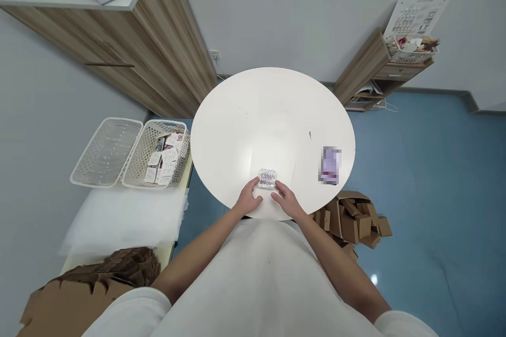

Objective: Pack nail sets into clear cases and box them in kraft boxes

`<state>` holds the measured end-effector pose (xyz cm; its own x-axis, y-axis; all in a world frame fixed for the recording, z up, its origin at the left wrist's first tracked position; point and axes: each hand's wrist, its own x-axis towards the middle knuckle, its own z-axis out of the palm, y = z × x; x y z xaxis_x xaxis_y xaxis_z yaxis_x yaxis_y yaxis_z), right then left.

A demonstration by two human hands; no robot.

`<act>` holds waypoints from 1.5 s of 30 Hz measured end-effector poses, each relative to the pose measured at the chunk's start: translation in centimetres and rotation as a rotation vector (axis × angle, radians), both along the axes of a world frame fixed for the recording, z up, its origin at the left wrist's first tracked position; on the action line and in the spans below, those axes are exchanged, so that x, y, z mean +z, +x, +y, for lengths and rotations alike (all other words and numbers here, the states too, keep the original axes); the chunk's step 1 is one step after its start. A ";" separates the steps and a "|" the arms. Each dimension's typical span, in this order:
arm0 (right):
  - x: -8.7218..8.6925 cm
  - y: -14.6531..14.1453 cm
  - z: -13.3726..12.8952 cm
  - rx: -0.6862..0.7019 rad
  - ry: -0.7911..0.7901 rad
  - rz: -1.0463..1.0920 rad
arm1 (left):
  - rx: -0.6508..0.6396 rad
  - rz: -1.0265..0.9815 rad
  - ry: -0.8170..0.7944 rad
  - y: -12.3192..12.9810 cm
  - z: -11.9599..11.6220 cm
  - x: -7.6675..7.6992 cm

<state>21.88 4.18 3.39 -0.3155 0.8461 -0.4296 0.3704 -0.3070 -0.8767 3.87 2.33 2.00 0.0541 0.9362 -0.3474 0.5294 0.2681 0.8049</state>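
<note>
A small clear plastic case with rows of small dark and shiny pieces inside lies near the front edge of the white oval table. At its left side is my left hand, fingertips at the case's edge and thumb spread away below. My right hand mirrors it on the right, fingers at the other edge, thumb apart. Both hands are open around the case, which rests between them. Beneath and behind the case, a thin pale sheet seems to lie on the tabletop.
A pixelated purple item lies at the table's right, near a small dark mark. On the left are a basket of white-carded packs, a second basket, white sheets and flat cardboard. Cardboard boxes stand right.
</note>
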 end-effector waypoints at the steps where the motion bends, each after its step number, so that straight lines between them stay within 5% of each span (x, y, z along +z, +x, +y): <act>1: -0.2 0.6 -0.2 0.002 0.003 0.000 | -0.002 0.007 -0.002 0.6 -0.1 0.0; 9: -1.5 1.5 0.8 0.099 0.056 -0.072 | -0.030 0.067 0.014 2.7 0.9 0.0; 18: -1.7 1.3 0.6 0.165 0.105 -0.239 | -0.137 0.175 0.029 1.9 1.2 -1.3; 29: -2.2 -0.2 -2.3 0.455 0.471 -0.834 | -0.612 0.610 0.229 -2.3 -2.0 -0.6; 45: -1.8 -1.9 -4.4 0.626 0.630 -0.996 | -0.626 0.700 0.395 -3.5 -3.6 -0.2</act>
<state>19.96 -0.21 1.64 -0.5032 0.8127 -0.2940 0.8602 0.5038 -0.0797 0.32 -1.30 1.80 0.4771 0.8640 -0.1610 0.8692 -0.4369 0.2317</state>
